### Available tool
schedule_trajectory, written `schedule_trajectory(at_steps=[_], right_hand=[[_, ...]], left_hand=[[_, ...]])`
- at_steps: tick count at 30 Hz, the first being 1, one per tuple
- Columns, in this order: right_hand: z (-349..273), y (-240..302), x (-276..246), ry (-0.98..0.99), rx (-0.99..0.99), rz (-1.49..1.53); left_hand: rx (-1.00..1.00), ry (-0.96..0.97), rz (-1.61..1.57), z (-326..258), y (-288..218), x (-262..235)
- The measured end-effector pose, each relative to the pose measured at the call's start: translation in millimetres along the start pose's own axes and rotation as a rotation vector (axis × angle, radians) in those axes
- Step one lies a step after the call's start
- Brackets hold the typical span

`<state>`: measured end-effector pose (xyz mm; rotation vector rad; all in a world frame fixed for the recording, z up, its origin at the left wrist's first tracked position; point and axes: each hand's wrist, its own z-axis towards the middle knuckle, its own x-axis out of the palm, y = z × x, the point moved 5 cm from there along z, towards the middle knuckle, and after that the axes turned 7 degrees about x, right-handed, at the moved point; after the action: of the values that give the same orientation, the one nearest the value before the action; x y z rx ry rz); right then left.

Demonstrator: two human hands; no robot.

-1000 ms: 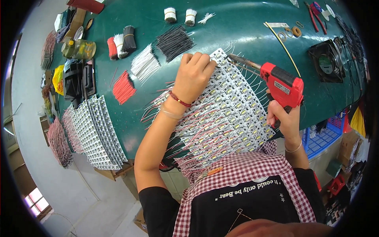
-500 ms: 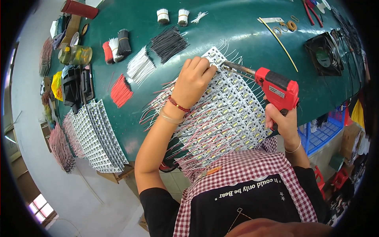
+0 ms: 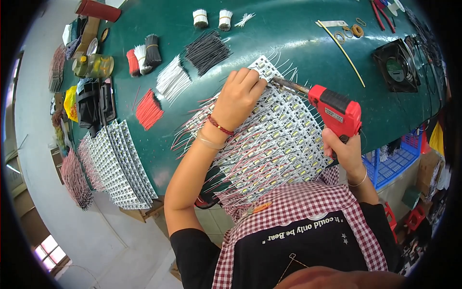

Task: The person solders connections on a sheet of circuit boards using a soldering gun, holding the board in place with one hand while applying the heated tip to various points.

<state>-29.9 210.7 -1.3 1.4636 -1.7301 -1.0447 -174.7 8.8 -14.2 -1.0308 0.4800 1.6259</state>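
Observation:
My right hand is wrapped round the grip of a red soldering gun. The gun's dark metal tip points left and meets a white circuit board panel near its far end. Just left of the tip, my left hand rests on the panel with its fingers pinched downward. Whatever they hold is hidden beneath the fingertips. Rows of small yellow components cover the panel, and red and white wires trail from its left side. More pale wires stick out past its far and right edges.
Loose red wires, white wires and black wires lie left of the panel on the green table. Stacked board panels stand at the left edge. A black fan and a yellow stick are at right.
The soldering gun and my right hand have shifted very slightly left. My left hand keeps its pinch at the same spot on the panel.

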Motion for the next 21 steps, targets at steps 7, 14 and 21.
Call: schedule_trajectory(at_steps=[7, 14, 21], right_hand=[[-7.1, 4.4, -4.4, -0.055, 0.01, 0.021], [-10.7, 2.7, -6.7, -0.038, -0.002, 0.055], [-17.6, -1.2, -9.9, -0.036, -0.06, 0.165]], left_hand=[[0.014, 0.047, 0.052, -1.1, -1.5, 1.0], [0.039, 0.045, 0.129, 1.2, -6.3, -0.4], [0.022, -0.035, 0.085, 3.2, -17.7, -14.0]])
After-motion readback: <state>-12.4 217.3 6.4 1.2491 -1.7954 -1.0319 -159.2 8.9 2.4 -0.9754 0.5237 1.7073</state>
